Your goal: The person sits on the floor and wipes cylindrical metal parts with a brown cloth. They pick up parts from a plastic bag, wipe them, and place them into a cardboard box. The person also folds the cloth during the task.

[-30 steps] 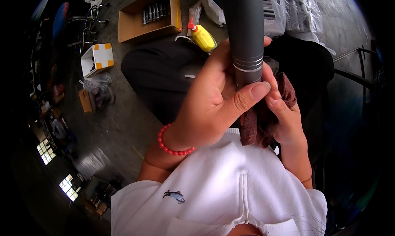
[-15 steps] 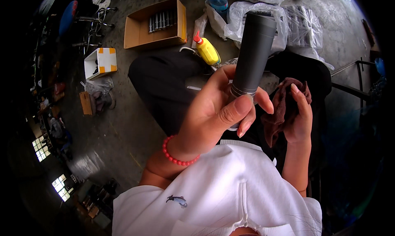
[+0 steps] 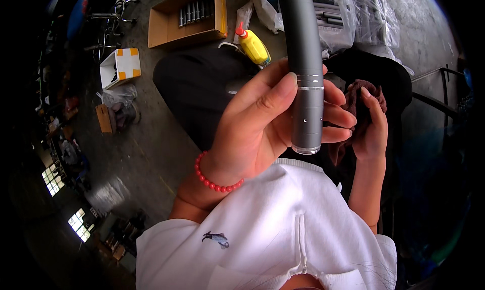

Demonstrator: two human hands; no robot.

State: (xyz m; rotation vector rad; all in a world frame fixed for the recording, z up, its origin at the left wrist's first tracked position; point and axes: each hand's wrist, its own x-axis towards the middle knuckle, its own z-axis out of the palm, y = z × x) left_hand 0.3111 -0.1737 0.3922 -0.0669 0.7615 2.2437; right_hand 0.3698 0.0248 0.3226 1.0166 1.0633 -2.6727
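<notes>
My left hand (image 3: 250, 115), with a red bead bracelet (image 3: 217, 187) at its wrist, holds up a dark grey metal tube (image 3: 305, 47). Thumb and fingers wrap its middle from both sides. Thin silver rings circle the tube near the thumb, small round holes show below them, and a bright threaded-looking rim ends it nearest my body. Its far end reaches over the plastic bags behind. Lower and to the right, my right hand (image 3: 371, 136) is closed on a crumpled dark brown cloth (image 3: 359, 95). The cloth is partly hidden behind my left fingers and does not touch the tube visibly.
On the floor ahead stand a cardboard box (image 3: 166, 30) holding several metal tubes and a yellow bottle (image 3: 254, 48) with a red nozzle. Clear plastic bags (image 3: 376, 25) of dark tubes lie beyond my knees. A white box (image 3: 121, 67) sits left; black metal bars (image 3: 432, 102) are at right.
The tube has turned in my left hand, so its ringed part and near end now show, and its far end has swung left. My left fingers have straightened somewhat. The right hand still grips the cloth.
</notes>
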